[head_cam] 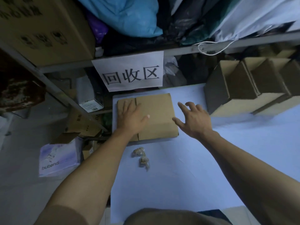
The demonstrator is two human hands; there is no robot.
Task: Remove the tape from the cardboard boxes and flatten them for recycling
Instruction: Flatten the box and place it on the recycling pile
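A dim storage corner: a grey metal shelving rack (53, 93) crammed with a blue plastic bag (129, 15), dark bags and a large printed carton (40, 28). A white paper sign (129, 73) hangs from the shelf edge above a pale blue table (194, 168). The floor (19, 143), apparently grey concrete, holds a lavender box (59, 157).

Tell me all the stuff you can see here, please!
flattened cardboard box: 1, brown, far left of table
table: 1, pale blue top, centre
crumpled tape wads: 2, yellowish, on table nearer the person than the flattened box
upright cardboard boxes: several, brown, table's far right
paper sign: 1, white with black characters, hanging from shelf
plastic bag: 1, blue, on shelf
printed box: 1, white-lilac, floor left
hands: left hand flat on flattened box; right hand spread, at box's right edge
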